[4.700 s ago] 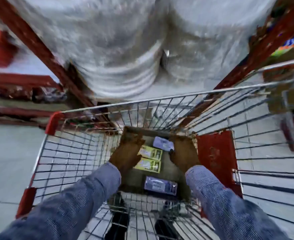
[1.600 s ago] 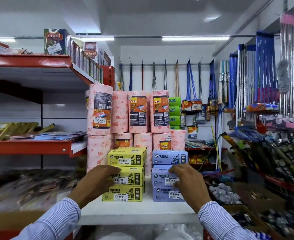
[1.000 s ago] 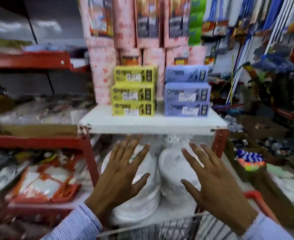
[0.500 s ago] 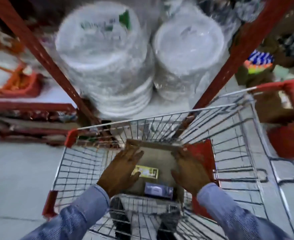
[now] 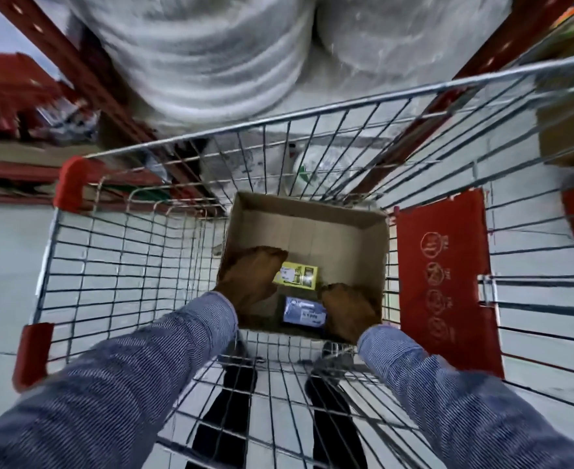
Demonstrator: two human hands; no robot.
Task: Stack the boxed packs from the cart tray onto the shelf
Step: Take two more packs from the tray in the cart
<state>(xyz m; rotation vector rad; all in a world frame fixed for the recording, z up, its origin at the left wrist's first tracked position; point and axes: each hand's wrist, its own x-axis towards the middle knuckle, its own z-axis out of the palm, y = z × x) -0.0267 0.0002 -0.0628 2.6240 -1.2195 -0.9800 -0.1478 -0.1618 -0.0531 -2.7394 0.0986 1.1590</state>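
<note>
A cardboard tray (image 5: pixel 312 228) sits at the bottom of the wire cart (image 5: pixel 116 252). Two boxed packs lie in it: a yellow pack (image 5: pixel 299 275) and, nearer me, a blue pack (image 5: pixel 304 311). My left hand (image 5: pixel 250 275) is down in the tray with its fingers on the left end of the yellow pack. My right hand (image 5: pixel 346 311) is against the right end of the blue pack. Whether either hand has closed its grip is not visible. The shelf with the stacked packs is out of frame.
Wrapped stacks of white plates (image 5: pixel 211 52) fill the lower shelf beyond the cart, between red shelf uprights (image 5: pixel 86 76). A red flap (image 5: pixel 444 275) hangs on the cart's right wall. A cardboard box (image 5: pixel 566 130) stands at the right. My feet show through the cart floor.
My view has tipped further down into the cart. Both hands have dropped deeper into the tray, the left onto the yellow pack and the right onto the blue pack.
</note>
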